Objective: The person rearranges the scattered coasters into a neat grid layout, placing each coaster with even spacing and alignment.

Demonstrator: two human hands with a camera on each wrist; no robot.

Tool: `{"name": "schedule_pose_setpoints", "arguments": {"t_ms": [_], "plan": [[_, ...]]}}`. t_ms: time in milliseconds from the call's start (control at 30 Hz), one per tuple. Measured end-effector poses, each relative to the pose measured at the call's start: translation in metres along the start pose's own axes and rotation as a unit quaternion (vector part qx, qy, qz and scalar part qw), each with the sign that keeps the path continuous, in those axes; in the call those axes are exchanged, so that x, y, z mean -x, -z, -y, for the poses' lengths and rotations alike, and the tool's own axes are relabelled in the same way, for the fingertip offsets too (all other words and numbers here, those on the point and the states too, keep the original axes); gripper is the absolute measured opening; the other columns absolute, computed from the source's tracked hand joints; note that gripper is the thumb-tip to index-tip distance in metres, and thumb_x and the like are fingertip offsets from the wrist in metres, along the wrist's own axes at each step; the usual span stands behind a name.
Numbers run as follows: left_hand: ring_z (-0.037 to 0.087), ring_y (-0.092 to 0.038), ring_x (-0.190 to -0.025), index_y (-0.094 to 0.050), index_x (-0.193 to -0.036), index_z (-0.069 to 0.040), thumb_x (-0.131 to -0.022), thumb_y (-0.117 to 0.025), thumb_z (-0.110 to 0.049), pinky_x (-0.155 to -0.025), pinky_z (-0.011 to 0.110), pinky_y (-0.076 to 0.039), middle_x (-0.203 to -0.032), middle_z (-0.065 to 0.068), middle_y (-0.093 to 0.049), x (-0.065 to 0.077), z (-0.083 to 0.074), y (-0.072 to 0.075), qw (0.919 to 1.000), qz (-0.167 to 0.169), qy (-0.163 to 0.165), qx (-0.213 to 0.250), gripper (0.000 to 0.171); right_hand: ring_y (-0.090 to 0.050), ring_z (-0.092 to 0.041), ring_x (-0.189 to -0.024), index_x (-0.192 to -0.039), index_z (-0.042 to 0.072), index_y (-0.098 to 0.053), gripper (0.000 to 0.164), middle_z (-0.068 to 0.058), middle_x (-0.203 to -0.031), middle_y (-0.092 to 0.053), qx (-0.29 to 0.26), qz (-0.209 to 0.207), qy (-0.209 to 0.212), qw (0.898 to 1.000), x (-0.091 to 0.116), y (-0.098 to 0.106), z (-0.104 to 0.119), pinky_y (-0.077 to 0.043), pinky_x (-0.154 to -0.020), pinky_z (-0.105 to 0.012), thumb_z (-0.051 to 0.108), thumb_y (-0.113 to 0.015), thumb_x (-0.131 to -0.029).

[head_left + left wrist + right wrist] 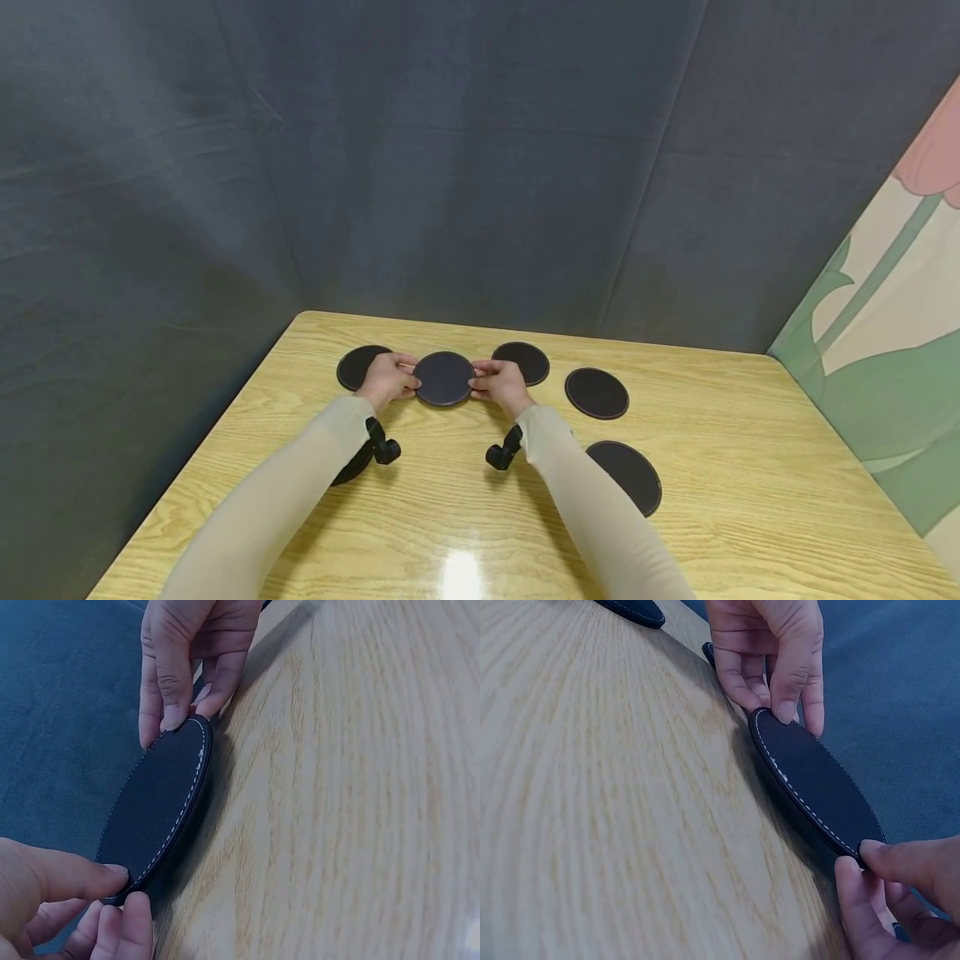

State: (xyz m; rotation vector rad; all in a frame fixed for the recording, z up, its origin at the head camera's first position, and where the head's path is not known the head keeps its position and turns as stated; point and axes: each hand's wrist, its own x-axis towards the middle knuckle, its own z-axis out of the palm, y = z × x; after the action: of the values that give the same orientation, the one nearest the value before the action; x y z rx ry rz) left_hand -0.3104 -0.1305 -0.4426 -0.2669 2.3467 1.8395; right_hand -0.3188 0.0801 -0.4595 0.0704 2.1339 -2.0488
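Both hands hold one round black coaster (444, 379) by opposite edges, a little above the table. Pale stitching runs round its rim, plain in the left wrist view on the coaster (154, 799). My left hand (387, 379) pinches its left edge, thumb on top and fingers beneath. The right hand (501, 385) pinches the right edge the same way; in the right wrist view that hand (907, 892) is at the lower right. Beside the left hand lies another coaster (356, 367), partly covered by it. Behind the right hand a further coaster (525, 360) lies flat.
More black coasters lie on the wooden table (750, 467): one coaster (597, 393) to the right, one coaster (626, 475) partly under the right sleeve, and a dark disc (354, 468) mostly hidden by the left forearm. A dark grey curtain (465, 167) hangs behind the table.
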Motion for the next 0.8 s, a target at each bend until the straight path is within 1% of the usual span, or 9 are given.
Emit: {"name": "schedule_pose_setpoints", "arguments": {"t_ms": [200, 367, 600, 800], "plan": [[0.018, -0.065, -0.081, -0.059, -0.125, 0.001, -0.083, -0.066, 0.013, -0.065, 0.026, -0.059, -0.112, 0.019, -0.057, -0.0021, 0.0004, -0.0016, 0.9998, -0.006, -0.001, -0.019, 0.044, -0.063, -0.009, -0.067, -0.123, -0.006, -0.062, 0.040, -0.011, -0.095, -0.058, 0.013, -0.008, 0.003, 1.000, -0.0027, -0.0009, -0.0013, -0.059, -0.063, -0.024, -0.013, -0.064, -0.085], [0.018, -0.065, -0.081, -0.060, -0.123, 0.001, -0.082, -0.066, 0.013, -0.066, 0.027, -0.059, -0.111, 0.018, -0.058, -0.0022, -0.0004, -0.0024, 0.9993, -0.007, -0.006, -0.035, 0.043, -0.063, -0.010, -0.070, -0.122, -0.005, -0.063, 0.039, -0.011, -0.096, -0.059, 0.020, -0.018, -0.004, 1.000, -0.0021, -0.0027, 0.0004, -0.059, -0.064, -0.025, -0.013, -0.064, -0.084], [0.019, -0.065, -0.079, -0.061, -0.121, 0.002, -0.080, -0.066, 0.014, -0.066, 0.027, -0.059, -0.109, 0.019, -0.058, -0.0056, 0.0009, -0.0047, 0.9984, -0.006, -0.013, -0.054, 0.043, -0.064, -0.011, -0.071, -0.122, -0.006, -0.063, 0.038, -0.011, -0.095, -0.059, 0.032, -0.029, -0.005, 0.999, -0.0005, -0.0039, 0.0024, -0.060, -0.065, -0.027, -0.014, -0.063, -0.085], [0.019, -0.066, -0.079, -0.062, -0.121, 0.001, -0.081, -0.067, 0.013, -0.064, 0.026, -0.059, -0.111, 0.020, -0.060, -0.0082, 0.0010, -0.0085, 0.9976, -0.009, -0.010, -0.068, 0.042, -0.066, -0.013, -0.072, -0.121, -0.005, -0.064, 0.036, -0.014, -0.096, -0.062, 0.049, -0.040, -0.009, 0.998, -0.0006, -0.0038, 0.0024, -0.060, -0.067, -0.029, -0.014, -0.062, -0.086]]}}
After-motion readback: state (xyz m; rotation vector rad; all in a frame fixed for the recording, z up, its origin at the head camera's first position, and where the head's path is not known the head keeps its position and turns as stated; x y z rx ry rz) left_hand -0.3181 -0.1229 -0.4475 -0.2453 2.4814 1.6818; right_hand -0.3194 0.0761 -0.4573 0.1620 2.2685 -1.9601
